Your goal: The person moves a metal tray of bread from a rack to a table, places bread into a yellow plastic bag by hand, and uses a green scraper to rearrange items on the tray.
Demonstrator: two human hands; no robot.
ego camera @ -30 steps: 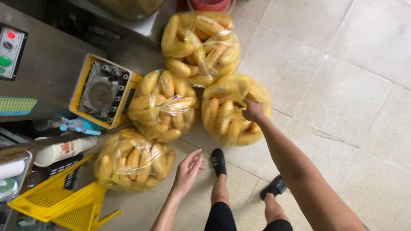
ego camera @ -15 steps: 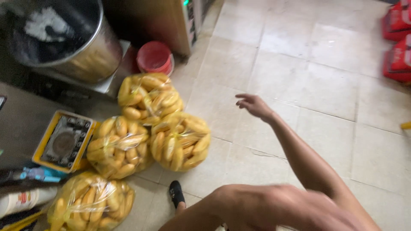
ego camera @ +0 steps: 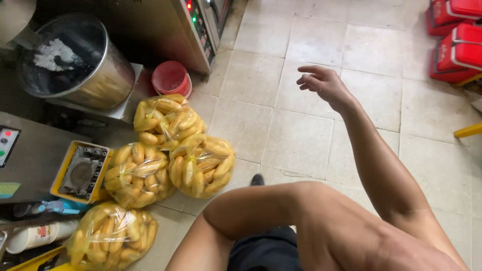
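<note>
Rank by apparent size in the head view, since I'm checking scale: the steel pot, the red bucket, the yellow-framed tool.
1. Steel pot, clearly largest.
2. Yellow-framed tool.
3. Red bucket, somewhat smaller than the tool, though the tool lies nearer the camera, so that order is unsure.

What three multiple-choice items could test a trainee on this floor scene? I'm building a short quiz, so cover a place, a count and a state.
1. Where does the red bucket stand?
A. beside the steel drum
B. on the red crates
C. among the bags

2. How many clear bags of yellow rolls lie on the floor?
A. two
B. four
C. six

3. How is the right hand?
A. shut on a bag
B. open, holding nothing
C. flat on the floor

Answers:
1 A: it sits on the tiles next to the steel drum.
2 B: three are clustered, and a fourth lies lower left.
3 B: the fingers are loosely spread above bare tiles.
</note>
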